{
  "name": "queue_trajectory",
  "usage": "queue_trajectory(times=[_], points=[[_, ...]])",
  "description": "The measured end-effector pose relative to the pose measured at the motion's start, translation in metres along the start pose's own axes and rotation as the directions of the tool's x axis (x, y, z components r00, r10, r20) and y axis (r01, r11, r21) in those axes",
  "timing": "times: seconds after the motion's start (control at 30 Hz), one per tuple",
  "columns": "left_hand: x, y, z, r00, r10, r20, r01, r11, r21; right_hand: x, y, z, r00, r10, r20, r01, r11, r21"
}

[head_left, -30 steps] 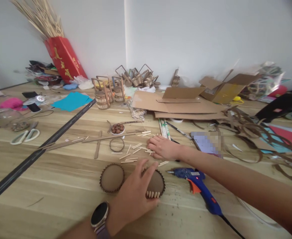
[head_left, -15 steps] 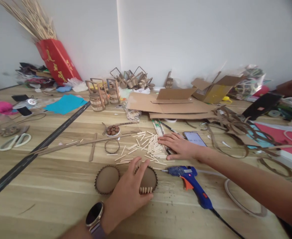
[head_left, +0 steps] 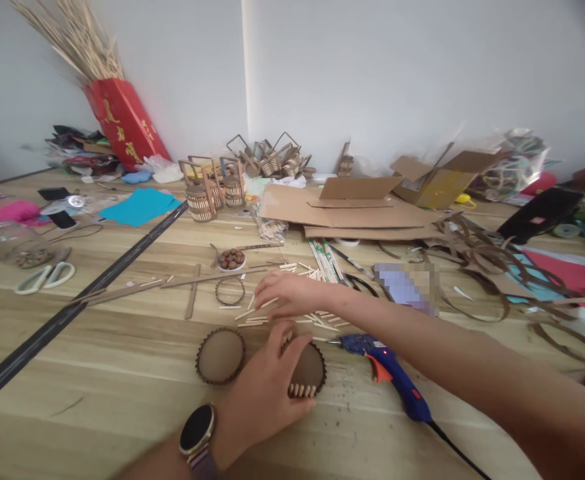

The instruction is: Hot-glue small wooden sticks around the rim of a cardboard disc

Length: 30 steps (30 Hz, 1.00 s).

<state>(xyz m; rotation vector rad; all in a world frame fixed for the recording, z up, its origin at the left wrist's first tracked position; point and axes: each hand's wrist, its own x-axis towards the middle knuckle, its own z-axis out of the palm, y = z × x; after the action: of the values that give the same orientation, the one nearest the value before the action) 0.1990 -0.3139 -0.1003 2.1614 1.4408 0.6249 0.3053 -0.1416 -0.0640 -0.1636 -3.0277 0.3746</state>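
My left hand (head_left: 267, 380), with a watch on the wrist, grips a round brown cardboard base (head_left: 308, 363) by its rim. Short pale sticks (head_left: 302, 391) stand along the near edge of that base, and more show under my fingers at the far edge. To its left lies a similar round base (head_left: 220, 357) with a notched dark rim. My right hand (head_left: 285, 293) hovers over loose short wooden sticks (head_left: 322, 323), fingers bent and thumb apart, covering part of the pile. No stick is visibly held in it.
A blue glue gun (head_left: 390, 370) lies right of the base, its cord running toward me. Behind are a bowl of brown beads (head_left: 231, 259), a small notched ring (head_left: 230, 291), cardboard sheets (head_left: 342, 210) and small lidded baskets (head_left: 201, 203). White-handled scissors (head_left: 45, 279) lie left.
My right hand has moved left across the stick pile, away from the phone. My left hand keeps its hold on the base. The view has shifted slightly.
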Motion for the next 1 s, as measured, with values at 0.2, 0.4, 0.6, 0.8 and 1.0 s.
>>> queue_trajectory(times=[0.2,0.4,0.6,0.8,1.0], points=[[-0.001,-0.002,0.002,1.000,0.020,-0.002,-0.020,1.000,0.006,0.022,0.001,0.021,0.995,-0.079,0.062,0.076,0.995,0.060],[-0.004,-0.003,0.003,1.000,0.020,0.017,-0.020,1.000,-0.008,-0.044,0.023,0.006,0.995,0.076,0.067,-0.079,0.996,0.044],[0.003,-0.006,-0.006,1.000,-0.012,-0.027,0.013,1.000,0.012,-0.071,0.007,-0.010,0.971,0.223,0.083,-0.223,0.975,-0.006],[0.008,-0.009,-0.018,0.991,-0.109,-0.072,0.114,0.992,0.057,-0.054,-0.012,-0.006,0.918,0.301,0.258,-0.291,0.954,-0.076],[0.008,-0.011,-0.012,0.993,-0.082,-0.086,0.086,0.995,0.047,-0.052,0.015,-0.011,0.869,0.358,0.342,-0.340,0.933,-0.115]])
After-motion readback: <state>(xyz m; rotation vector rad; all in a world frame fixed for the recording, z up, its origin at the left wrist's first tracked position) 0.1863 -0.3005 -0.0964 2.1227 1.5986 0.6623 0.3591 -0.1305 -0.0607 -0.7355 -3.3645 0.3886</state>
